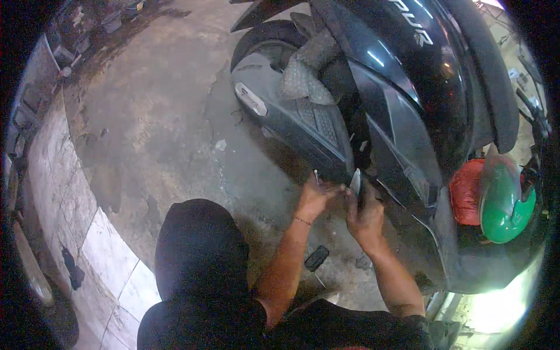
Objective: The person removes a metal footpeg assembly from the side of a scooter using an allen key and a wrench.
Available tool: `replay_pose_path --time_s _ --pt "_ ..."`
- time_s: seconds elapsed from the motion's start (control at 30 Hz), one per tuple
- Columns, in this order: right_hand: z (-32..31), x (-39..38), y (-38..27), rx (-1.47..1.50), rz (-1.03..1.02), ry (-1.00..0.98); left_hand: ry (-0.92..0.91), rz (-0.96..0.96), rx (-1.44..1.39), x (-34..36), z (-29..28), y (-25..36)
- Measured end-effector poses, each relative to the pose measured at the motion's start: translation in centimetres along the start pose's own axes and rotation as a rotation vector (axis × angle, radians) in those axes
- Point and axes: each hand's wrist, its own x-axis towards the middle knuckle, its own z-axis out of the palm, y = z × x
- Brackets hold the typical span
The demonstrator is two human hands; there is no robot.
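Dark plastic cover: below it, the right hand pinches a silvery piece a loose grip could drop; whether the left hand pinches, I cannot tell.

The left hand shows a thin metal piece at its fingers, and the right hand a pointed silver one, both near the end of a black scooter's grey cover. A dark block lies between the forearms on the stained floor. At right, a green helmet sits beside a red bundle.
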Motion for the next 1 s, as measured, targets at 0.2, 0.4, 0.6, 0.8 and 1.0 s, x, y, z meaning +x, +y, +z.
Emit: replay_pose_path --time_s 0.2,0.4,0.6,0.8,1.0 --pt "0.5 -0.5 1.2 0.037 0.023 -0.007 0.093 0.215 0.289 -0.5 1.6 -0.1" --pt "0.7 -1.2 2.2 0.035 -0.114 0.004 0.275 0.285 0.112 -0.2 3.2 -0.7" --pt "-0.2 -3.7 3.3 0.184 -0.071 -0.338 0.287 0.278 0.25 -0.1 3.2 -0.4" --pt "-0.3 -5.9 3.9 0.193 -0.148 -0.415 0.296 0.13 0.14 0.0 3.7 0.3" --pt "-1.6 -5.7 3.8 0.045 -0.199 -0.459 0.174 0.274 0.105 0.2 3.3 1.0"
